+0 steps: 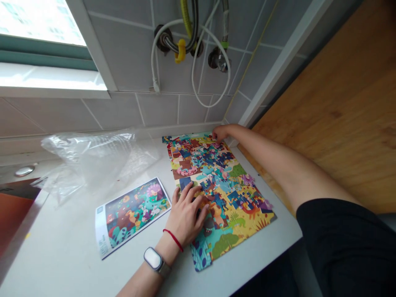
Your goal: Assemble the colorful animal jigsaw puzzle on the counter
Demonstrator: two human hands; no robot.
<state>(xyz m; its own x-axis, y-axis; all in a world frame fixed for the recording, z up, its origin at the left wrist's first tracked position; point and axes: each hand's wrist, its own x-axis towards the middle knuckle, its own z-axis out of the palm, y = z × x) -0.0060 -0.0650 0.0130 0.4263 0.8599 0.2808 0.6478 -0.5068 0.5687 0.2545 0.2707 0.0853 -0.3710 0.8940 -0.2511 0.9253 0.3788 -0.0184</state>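
Observation:
A colourful jigsaw puzzle (229, 241) lies on the white countertop, partly covered with loose pieces on and around its joined areas. My left hand (187, 212) rests over its left edge, palm down, fingers slightly bent and apart, touching pieces. At the far right corner of the puzzle, my right hand (220, 133) is curled with the fingertips pointing down at the pieces. What those fingers hold, if anything, is too small and hidden to make out. Left of my left hand lies a printed picture sheet (136, 214) with a similar colourful scene.
A crumpled clear plastic bag (93, 159) lies at the back left of the white countertop (68, 247). Hoses and a looped white cable (192, 70) hang on the tiled wall behind. A wooden panel (334, 111) borders the right side, and a window (40, 24) is at upper left.

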